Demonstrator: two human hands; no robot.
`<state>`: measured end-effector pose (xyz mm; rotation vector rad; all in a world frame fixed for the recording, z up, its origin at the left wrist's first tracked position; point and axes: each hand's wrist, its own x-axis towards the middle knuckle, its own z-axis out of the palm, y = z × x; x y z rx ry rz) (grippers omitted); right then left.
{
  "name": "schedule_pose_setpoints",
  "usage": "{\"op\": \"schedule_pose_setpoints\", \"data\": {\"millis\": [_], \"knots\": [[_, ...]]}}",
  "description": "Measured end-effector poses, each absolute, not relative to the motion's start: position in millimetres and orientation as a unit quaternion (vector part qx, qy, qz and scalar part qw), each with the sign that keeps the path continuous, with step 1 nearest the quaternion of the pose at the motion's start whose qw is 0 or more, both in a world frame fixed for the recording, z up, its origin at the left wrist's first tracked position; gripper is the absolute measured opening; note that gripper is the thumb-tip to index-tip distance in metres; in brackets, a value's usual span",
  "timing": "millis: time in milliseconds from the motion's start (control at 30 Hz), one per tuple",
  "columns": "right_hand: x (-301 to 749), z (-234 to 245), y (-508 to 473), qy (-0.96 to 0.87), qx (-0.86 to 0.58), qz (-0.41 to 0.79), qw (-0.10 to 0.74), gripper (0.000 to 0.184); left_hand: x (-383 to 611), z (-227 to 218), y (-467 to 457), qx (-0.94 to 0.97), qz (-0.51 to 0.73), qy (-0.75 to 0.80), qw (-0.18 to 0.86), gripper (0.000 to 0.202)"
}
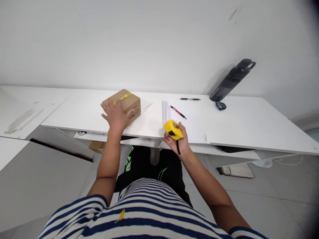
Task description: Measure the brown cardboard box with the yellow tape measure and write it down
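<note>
On my screen, my left grip [116,116] lies splayed on the box [130,103], left of the paper [195,123] on the desk [236,126]; my right grip [183,143] is wrapped around the tape measure [173,128] (bright yellow, I note) by the front edge.

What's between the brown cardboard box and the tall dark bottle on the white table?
In the head view: white paper sheets, a slim red-and-black pen on them, and a slim black pen farther back.
</note>
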<state>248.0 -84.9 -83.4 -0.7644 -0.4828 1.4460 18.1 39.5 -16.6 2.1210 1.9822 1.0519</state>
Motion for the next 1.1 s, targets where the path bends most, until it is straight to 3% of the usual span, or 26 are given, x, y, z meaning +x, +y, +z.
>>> {"op": "schedule_pose_setpoints", "data": {"millis": [133, 333, 433, 500, 567, 633, 800, 967, 1100], "knots": [[258.2, -94.3, -92.5, -0.2, -0.333, 0.635, 0.667, 0.04, -15.7, -16.2, 54.7, 0.712, 0.26, 0.649, 0.069, 0.079], [277.5, -82.6, -71.7, -0.252, -0.329, 0.582, 0.7, 0.04, -20.8, -20.7, 30.7, 0.847, 0.206, 0.476, 0.119, 0.081], [277.8, -67.4, -64.0, -0.291, -0.329, 0.563, 0.7, 0.045, -3.8, -24.4, 8.9, 0.851, 0.265, 0.442, 0.103, 0.088], [272.6, -55.1, -64.6, -0.321, -0.329, 0.554, 0.694, 0.05, 10.3, -23.6, -9.6, 0.816, 0.364, 0.445, 0.06, 0.074], [264.0, -42.5, -69.8, -0.36, -0.327, 0.535, 0.691, 0.056, 23.6, -18.0, -29.0, 0.789, 0.433, 0.431, 0.071, 0.043], [253.9, -31.4, -77.8, -0.406, -0.322, 0.506, 0.69, 0.06, 34.3, -7.8, -44.9, 0.789, 0.436, 0.398, 0.172, 0.036], [239.5, -13.6, -98.0, -0.534, -0.303, 0.442, 0.654, 0.054, 49.7, 20.3, -55.3, 0.769, 0.323, 0.311, 0.455, 0.053], [247.5, -9.7, -101.5, -0.57, -0.353, 0.389, 0.631, 0.052, 53.1, 30.3, -39.4, 0.731, 0.279, 0.293, 0.55, 0.05], [276.1, -22.5, -93.2, -0.536, -0.375, 0.329, 0.681, 0.051, 28.4, 37.7, 4.3, 0.626, 0.411, 0.295, 0.593, 0.04]]}}
